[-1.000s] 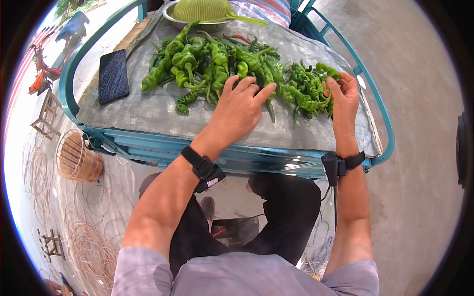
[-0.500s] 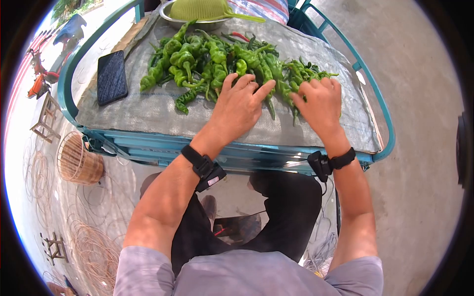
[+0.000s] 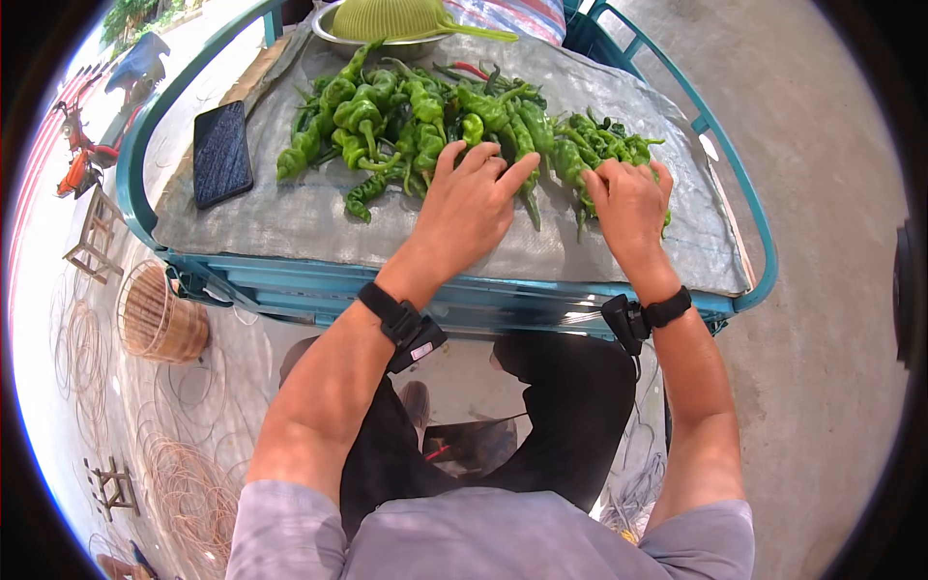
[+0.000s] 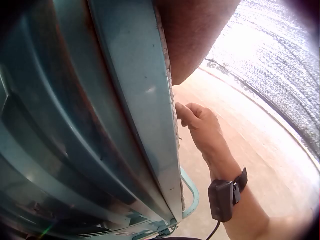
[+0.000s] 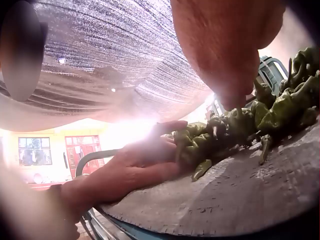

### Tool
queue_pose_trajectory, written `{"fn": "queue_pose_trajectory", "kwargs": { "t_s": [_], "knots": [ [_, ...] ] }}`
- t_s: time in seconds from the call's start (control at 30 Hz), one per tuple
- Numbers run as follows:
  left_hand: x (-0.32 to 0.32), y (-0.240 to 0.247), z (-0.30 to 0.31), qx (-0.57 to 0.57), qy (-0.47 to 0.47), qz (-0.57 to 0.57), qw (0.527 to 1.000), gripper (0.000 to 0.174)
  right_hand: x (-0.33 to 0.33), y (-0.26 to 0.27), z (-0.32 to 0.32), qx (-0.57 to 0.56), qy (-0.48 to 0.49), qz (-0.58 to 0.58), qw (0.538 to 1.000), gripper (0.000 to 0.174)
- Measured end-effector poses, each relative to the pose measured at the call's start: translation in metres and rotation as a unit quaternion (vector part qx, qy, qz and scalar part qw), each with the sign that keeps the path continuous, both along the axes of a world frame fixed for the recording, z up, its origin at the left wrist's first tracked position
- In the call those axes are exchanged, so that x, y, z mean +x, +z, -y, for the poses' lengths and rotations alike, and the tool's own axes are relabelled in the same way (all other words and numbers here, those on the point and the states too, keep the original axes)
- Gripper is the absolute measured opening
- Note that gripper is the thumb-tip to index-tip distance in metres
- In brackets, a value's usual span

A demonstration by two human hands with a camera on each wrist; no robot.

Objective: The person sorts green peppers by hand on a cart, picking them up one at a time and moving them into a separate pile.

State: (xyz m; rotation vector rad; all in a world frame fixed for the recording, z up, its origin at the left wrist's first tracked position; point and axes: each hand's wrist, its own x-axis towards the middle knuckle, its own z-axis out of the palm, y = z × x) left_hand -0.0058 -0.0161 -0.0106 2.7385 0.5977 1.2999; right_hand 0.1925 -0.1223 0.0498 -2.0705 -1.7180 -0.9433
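Observation:
In the head view, a long heap of twisted green chili peppers (image 3: 372, 111) lies on a grey woven sheet (image 3: 290, 222). My left hand (image 3: 466, 201) rests at the heap's near edge, fingers spread over the peppers; the right wrist view shows this hand (image 5: 135, 167) flat beside several of them. To the right is a smaller bunch of thin curly green peppers (image 3: 614, 145). Over its near edge my right hand (image 3: 630, 208) bends its fingers downward, thumb to the left. What lies under those fingers is hidden, and I cannot tell whether they pinch a pepper.
A black phone (image 3: 222, 155) lies left of the heap. Behind it stands a metal bowl (image 3: 333, 37) with a yellow-green strainer (image 3: 391, 17). Teal rails (image 3: 744, 208) edge the cart bed. On the ground at left is a wicker basket (image 3: 164, 314).
My right hand has come from the far right of the small bunch, where its fingers held a curly pepper, leftward and nearer, with fingers turned down. The left hand stays put.

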Motion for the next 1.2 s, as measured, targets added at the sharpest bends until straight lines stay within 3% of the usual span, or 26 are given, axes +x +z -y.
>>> {"fn": "queue_pose_trajectory", "kwargs": {
  "t_s": [0.1, 0.2, 0.4, 0.5, 0.6, 0.83, 1.1, 1.2],
  "knots": [
    [0.001, 0.0, -0.001, -0.003, -0.002, -0.005, 1.0, 0.057, -0.005, -0.006, 0.007, -0.056, -0.061, -0.072, 0.994, 0.023],
    [0.001, -0.001, -0.001, -0.003, 0.0, 0.003, 1.0, 0.057, -0.004, -0.017, 0.008, -0.095, -0.108, -0.03, 0.989, 0.025],
    [0.002, -0.002, -0.002, -0.002, -0.003, 0.007, 1.0, 0.056, 0.003, -0.013, 0.013, -0.077, -0.087, 0.073, 0.99, 0.017],
    [0.001, -0.002, -0.002, -0.002, 0.003, 0.005, 1.0, 0.056, -0.008, 0.0, 0.011, 0.004, -0.03, 0.034, 0.999, 0.013],
    [0.002, -0.002, 0.0, -0.001, 0.001, 0.006, 1.0, 0.056, -0.027, 0.003, -0.002, 0.012, 0.045, -0.013, 0.999, 0.014],
    [0.001, 0.001, -0.001, 0.008, -0.003, 0.002, 1.0, 0.059, -0.037, -0.011, -0.04, -0.014, -0.002, -0.013, 1.0, 0.017],
    [0.002, 0.008, 0.002, 0.0, -0.006, -0.011, 1.0, 0.057, -0.038, -0.023, -0.051, -0.016, -0.122, -0.225, 0.966, 0.024],
    [0.002, 0.008, 0.002, 0.001, -0.002, -0.017, 1.0, 0.057, -0.035, -0.029, -0.053, 0.031, -0.095, -0.268, 0.958, 0.023]
  ]
}}
